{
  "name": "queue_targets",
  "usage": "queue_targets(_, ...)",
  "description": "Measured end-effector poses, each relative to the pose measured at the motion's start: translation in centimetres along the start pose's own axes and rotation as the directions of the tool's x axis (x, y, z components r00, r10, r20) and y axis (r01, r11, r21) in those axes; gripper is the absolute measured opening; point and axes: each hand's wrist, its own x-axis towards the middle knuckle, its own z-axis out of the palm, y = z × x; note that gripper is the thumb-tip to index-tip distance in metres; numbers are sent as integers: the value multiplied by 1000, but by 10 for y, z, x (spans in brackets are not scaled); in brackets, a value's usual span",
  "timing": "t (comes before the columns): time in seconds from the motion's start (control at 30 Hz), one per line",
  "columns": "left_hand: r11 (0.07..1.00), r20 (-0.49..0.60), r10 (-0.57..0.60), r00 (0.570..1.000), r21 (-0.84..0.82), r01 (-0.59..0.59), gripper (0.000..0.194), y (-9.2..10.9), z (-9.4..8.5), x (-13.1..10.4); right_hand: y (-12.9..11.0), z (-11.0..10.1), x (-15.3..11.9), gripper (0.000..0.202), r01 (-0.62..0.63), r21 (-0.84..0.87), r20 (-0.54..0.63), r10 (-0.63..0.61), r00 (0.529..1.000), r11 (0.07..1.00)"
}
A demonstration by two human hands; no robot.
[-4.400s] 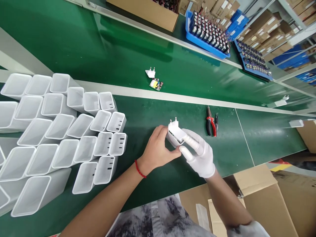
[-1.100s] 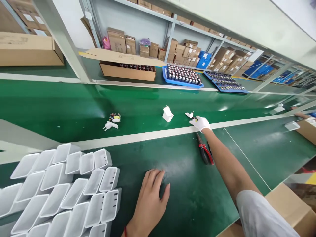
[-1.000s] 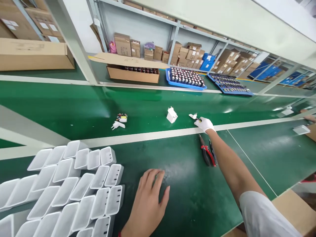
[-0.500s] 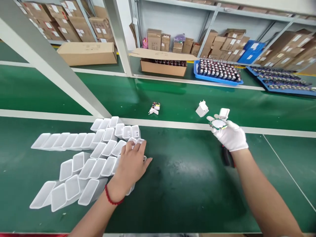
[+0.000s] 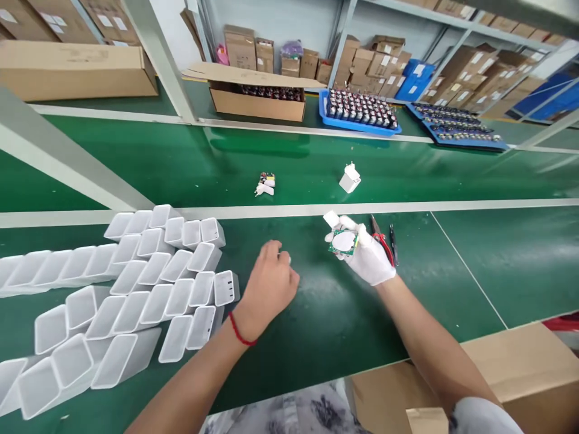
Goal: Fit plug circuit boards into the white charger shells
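My right hand [image 5: 366, 256], in a white glove, holds a green circuit board [image 5: 344, 242] with a white pad on it, and a small white plastic piece [image 5: 331, 219] sticks up at the fingertips. My left hand [image 5: 274, 280] is bare, with a red cord at the wrist. Its fingers are curled over the bench, and a tiny white spot shows by the fingertips; what they hold, if anything, is hidden. Left of it stand rows of open white plastic cases [image 5: 156, 301]. One nearby case [image 5: 226, 288] has dark slots inside.
Red-handled pliers [image 5: 383, 241] and a black slim tool [image 5: 393, 244] lie beyond my right hand. Farther back are a white adapter [image 5: 350, 179] and a small board with a white plug [image 5: 266, 184]. A blue tray [image 5: 359, 125] of parts and an open carton [image 5: 257, 107] stand behind.
My left hand has moved right, away from the white cases. My right hand has come nearer to it with the circuit board. The view has shifted right, showing the pliers more fully.
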Motion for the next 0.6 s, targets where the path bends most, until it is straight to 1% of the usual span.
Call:
queue_targets(0.07, 999, 68, -7, 998, -50, 11, 10, 16, 12, -4, 5, 4, -8, 50, -52, 3, 17, 52, 999, 999)
queue_targets(0.1, 998, 88, -11, 996, -67, 16, 5, 19, 16, -7, 6, 5, -12, 52, -72, 12, 19, 72, 997, 997)
queue_targets(0.13, 995, 103, -6, 995, -101, 16, 5, 20, 20, -10, 8, 5, -17, 53, -87, 25, 28, 87, 996, 996)
queue_targets(0.2, 972, 117, 30, 993, -234, -2, 26, 15, 24, -16, 9, 3, -26, 54, -113, 39, 73, 109, 991, 993)
queue_targets(0.23, 946, 122, 56, 991, -323, -14, 35, 10, 26, -19, 10, 1, -30, 52, -119, 36, 93, 115, 989, 992)
queue_targets(0.27, 910, 129, 78, 989, -414, -18, 42, 4, 28, -22, 11, 0, -34, 50, -121, 23, 105, 118, 987, 992)
queue_targets(0.33, 833, 152, 97, 984, -553, 3, 49, -6, 34, -27, 15, -3, -41, 51, -116, -21, 117, 118, 986, 993)
queue_targets(0.4, 779, 171, 74, 983, -625, 50, 56, -12, 40, -28, 21, -4, -46, 60, -60, -70, 125, 69, 990, 996)
queue_targets(0.47, 756, 162, 55, 985, -652, 64, 64, -14, 45, -28, 27, -2, -49, 70, 34, -130, 156, -14, 988, 991)
queue_targets(0.53, 752, 115, 78, 990, -659, 17, 65, -13, 46, -26, 29, 2, -52, 75, 148, -200, 188, -110, 976, 969)
queue_targets(0.6, 734, 50, 96, 994, -679, -37, 59, -12, 44, -25, 30, 8, -55, 77, 256, -255, 241, -195, 951, 932)
